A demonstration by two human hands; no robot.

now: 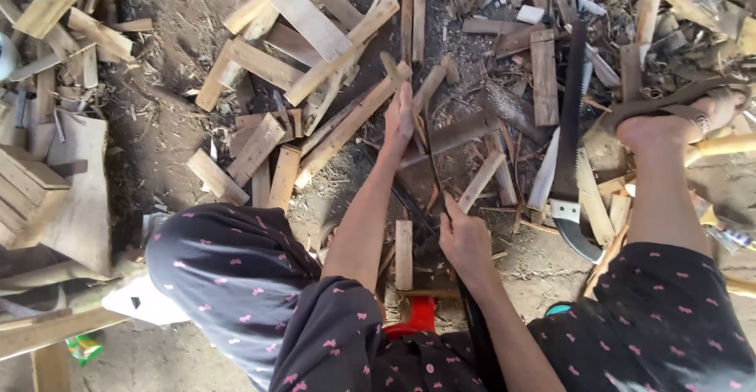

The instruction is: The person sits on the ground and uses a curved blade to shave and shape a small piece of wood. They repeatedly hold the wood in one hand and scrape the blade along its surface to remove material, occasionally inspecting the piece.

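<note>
So, the fingers of the right hand [465, 238] were wrapped tight round the near end of a thin dark blade or strip [432, 159], long, narrow and slightly curved. Which of the 2 it was couldn't be told. The left hand [399, 116] was stretched further out, palm down, fingers held together and pressed against the top of a split wood stick [425, 92], pale and rough-grained. Whether those fingers were actually curled round it couldn't be made out. The strip was run between both hands, over a darker, weathered plank [461, 130] lying on the dirt.

Just below the hands, 1 short pale wood piece [403, 254] was stood on end, and something bright red [413, 317] was tucked in between the knees. Dark fabric dotted with small pink shapes [228, 274] was seen over both legs.

To the right, a pruning saw [568, 124] with a toothed dark blade and curved handle was laid flat among the offcuts, near a foot in a brown sandal [677, 120]. All around, flat pale wood slats [307, 18] and splinters were scattered over the dusty ground, and a stack of boards [31, 187] was piled at the left.
</note>
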